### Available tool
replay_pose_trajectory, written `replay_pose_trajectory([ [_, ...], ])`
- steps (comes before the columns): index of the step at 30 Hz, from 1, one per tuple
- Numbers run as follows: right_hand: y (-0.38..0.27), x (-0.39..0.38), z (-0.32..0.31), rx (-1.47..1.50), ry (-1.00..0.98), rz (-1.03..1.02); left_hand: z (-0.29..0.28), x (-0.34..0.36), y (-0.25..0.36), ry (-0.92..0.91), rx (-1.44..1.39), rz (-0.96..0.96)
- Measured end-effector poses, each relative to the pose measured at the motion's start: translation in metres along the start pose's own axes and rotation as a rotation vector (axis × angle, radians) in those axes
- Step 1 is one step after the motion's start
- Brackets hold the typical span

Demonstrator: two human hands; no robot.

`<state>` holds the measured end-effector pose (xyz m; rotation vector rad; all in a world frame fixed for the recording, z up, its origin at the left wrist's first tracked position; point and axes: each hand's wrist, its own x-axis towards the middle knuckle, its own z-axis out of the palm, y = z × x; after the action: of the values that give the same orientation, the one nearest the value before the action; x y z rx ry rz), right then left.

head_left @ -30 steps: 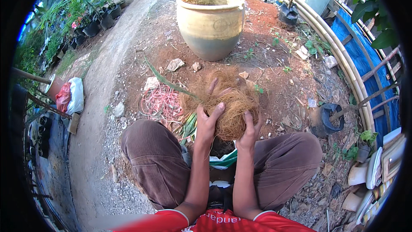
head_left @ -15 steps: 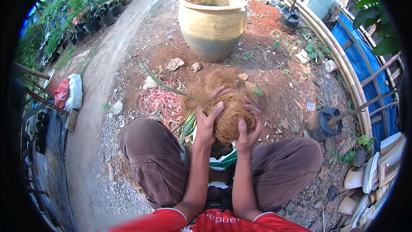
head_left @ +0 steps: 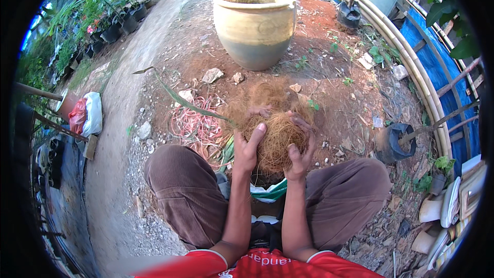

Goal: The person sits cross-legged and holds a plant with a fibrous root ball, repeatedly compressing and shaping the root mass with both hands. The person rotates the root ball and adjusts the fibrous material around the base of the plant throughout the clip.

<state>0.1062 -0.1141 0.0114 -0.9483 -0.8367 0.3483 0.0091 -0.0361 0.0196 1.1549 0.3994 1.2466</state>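
Note:
Between my two hands is a loose ball of brown coconut fibre (head_left: 278, 149), held up in front of my knees. My left hand (head_left: 247, 149) presses its left side with the thumb upright, its fingers partly hidden behind the fibre. On the right side my right hand (head_left: 302, 152) cups it, thumb toward me. From the ball's left edge a long green leaf (head_left: 191, 105) slants up and away to the left. Below the fibre, a white and green sack (head_left: 270, 194) with dark contents stands open between my legs. Whatever lies inside the fibre is hidden.
A large glazed pot (head_left: 252, 33) stands ahead on reddish soil. Tangled pink string (head_left: 193, 128) lies left of my hands. To the right are a black plant bag (head_left: 395, 144) and a bamboo rail (head_left: 417, 77). Potted plants (head_left: 110, 32) line the far left.
Both hands keep hold of the fibre; my right hand's grip has shifted slightly. The leaf's far tip now reaches farther up and left. The view has tilted a little.

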Motion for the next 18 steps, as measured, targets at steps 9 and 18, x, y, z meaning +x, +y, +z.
replay_pose_trajectory([
  [9, 0.008, -0.011, -0.003, 0.237, 0.126, 0.353, -0.007, 0.006, 0.012, -0.168, 0.185, 0.174],
  [18, 0.0, -0.003, 0.001, 0.192, -0.07, 0.226, -0.017, 0.004, 0.009, -0.19, 0.045, 0.137],
])
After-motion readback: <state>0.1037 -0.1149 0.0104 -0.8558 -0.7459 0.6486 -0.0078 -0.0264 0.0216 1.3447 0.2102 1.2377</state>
